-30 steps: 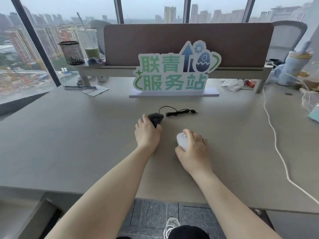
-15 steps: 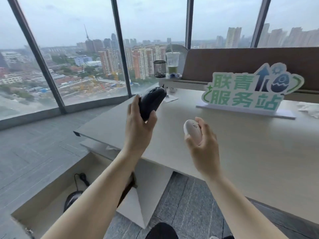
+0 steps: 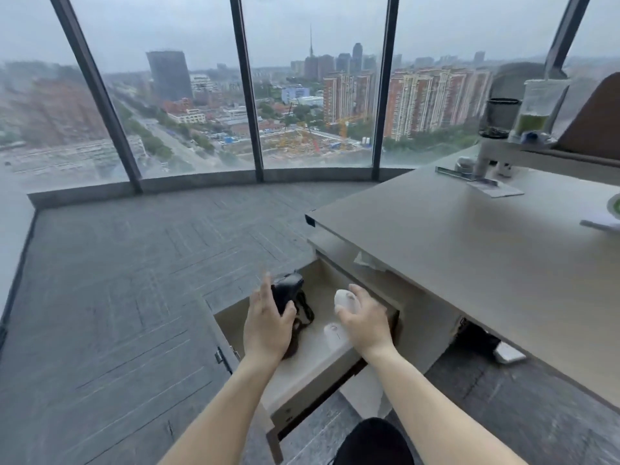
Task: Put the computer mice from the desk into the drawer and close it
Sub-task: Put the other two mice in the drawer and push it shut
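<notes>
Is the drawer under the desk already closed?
No, the drawer stands pulled out, and the left hand with the black mouse and the right hand with a white mouse are over it.

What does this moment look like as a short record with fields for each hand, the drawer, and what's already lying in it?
left hand: holds the black mouse over the drawer
right hand: holds a white mouse over the drawer
drawer: pulled open beneath the desk
already in drawer: second white mouse on the drawer floor, a black cable beside it
task state: both held mice not yet released, drawer not yet closed
</notes>
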The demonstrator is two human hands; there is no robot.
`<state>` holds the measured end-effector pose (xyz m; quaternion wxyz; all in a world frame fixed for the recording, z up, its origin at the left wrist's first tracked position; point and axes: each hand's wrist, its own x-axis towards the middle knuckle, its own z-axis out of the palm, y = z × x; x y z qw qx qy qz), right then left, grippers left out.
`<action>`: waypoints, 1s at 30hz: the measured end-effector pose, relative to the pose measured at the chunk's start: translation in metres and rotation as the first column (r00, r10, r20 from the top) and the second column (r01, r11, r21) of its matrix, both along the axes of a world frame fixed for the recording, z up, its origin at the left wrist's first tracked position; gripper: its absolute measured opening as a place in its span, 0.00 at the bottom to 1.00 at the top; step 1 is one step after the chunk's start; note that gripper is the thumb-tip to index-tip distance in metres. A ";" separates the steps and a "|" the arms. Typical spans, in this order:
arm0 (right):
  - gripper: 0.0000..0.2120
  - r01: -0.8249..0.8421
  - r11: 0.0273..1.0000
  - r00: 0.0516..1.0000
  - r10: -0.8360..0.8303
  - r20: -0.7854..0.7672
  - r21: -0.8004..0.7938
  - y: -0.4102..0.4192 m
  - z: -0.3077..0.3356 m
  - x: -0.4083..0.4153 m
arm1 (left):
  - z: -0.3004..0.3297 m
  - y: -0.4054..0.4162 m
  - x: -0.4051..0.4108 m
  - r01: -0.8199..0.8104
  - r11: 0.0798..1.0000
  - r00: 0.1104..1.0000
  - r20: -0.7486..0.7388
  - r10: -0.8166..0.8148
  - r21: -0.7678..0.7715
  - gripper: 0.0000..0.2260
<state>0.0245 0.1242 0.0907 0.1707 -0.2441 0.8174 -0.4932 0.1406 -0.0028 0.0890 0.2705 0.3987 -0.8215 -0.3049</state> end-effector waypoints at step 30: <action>0.11 -0.247 0.885 0.905 0.357 -0.233 0.395 -0.064 -0.070 -0.004 | -0.052 -0.069 -0.001 -0.092 0.996 0.934 0.345 0.091 -0.012 0.19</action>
